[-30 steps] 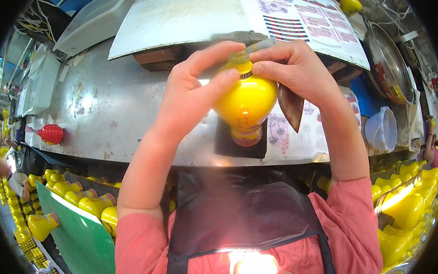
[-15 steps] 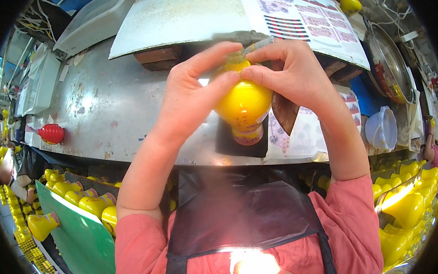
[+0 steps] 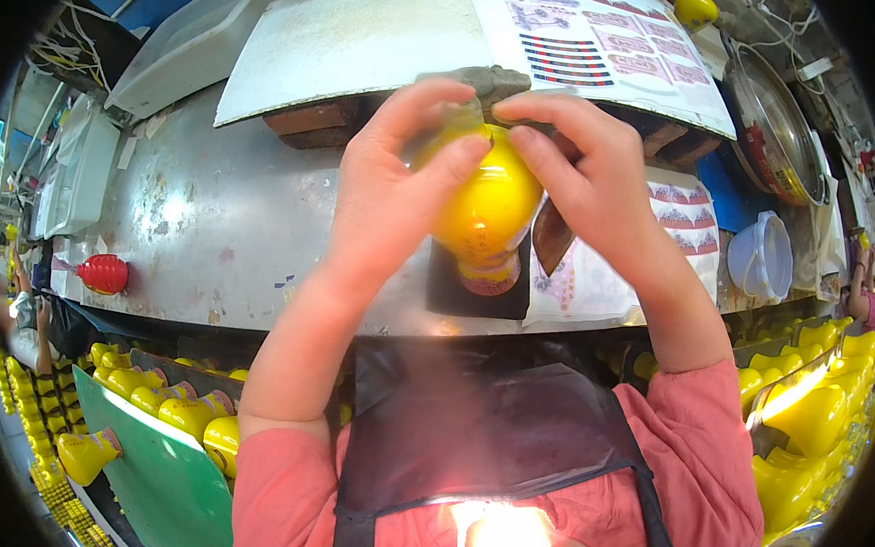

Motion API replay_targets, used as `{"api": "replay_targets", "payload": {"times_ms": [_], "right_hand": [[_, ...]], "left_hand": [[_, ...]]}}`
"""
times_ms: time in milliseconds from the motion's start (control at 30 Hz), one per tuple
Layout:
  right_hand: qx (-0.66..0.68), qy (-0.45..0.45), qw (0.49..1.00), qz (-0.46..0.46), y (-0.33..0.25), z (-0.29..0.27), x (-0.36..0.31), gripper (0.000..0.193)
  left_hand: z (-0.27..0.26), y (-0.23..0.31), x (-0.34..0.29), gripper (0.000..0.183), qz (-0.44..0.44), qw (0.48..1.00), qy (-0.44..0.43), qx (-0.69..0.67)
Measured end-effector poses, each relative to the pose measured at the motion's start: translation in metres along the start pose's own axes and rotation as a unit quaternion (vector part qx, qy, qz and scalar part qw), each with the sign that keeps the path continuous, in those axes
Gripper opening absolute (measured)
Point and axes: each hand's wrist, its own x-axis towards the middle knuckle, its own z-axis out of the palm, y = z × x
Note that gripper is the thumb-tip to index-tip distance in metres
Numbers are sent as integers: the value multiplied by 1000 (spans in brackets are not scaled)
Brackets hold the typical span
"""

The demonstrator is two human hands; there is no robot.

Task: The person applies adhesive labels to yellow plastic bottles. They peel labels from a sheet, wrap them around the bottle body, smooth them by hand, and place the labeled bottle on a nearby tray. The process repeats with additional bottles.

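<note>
Right up close, a dark apron (image 3: 477,426) lies over a pink shirt, with rows of glossy yellow vessels (image 3: 190,409) to both sides and a green board (image 3: 159,471) on the left. Just beyond, on a metal table (image 3: 194,228), a yellow bottle (image 3: 493,205) rests its patterned base on a black pad (image 3: 449,293). It looks upright; its long axis runs nearly straight away from the person, base toward the apron, neck pointing up and outward, though a slight lean is hard to judge. The left hand (image 3: 386,171) curls around the neck, thumb laid on the shoulder, its fingertips blurred. On the opposite side, the right hand (image 3: 596,158) keeps thumb and forefinger narrowly parted beside the neck; whether they grip it cannot be told. A brown pointed blade (image 3: 553,238) shows beneath that hand, with printed sheets (image 3: 598,274) beside it. Off left sits a red ribbed object (image 3: 104,275); right, a pale bucket (image 3: 760,257). Farther back, a white board (image 3: 363,37) carries more printed pieces, near a translucent tub (image 3: 193,43).
</note>
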Motion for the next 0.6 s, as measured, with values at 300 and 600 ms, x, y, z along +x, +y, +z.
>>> {"api": "replay_targets", "payload": {"times_ms": [300, 600], "right_hand": [[-51, 37, 986, -154, -2, 11, -21, 31], [-55, 84, 983, -156, -15, 6, -44, 24]], "left_hand": [[-3, 13, 6, 16, -11, 999, 3, 39], [5, 22, -7, 15, -6, 999, -15, -34]]}}
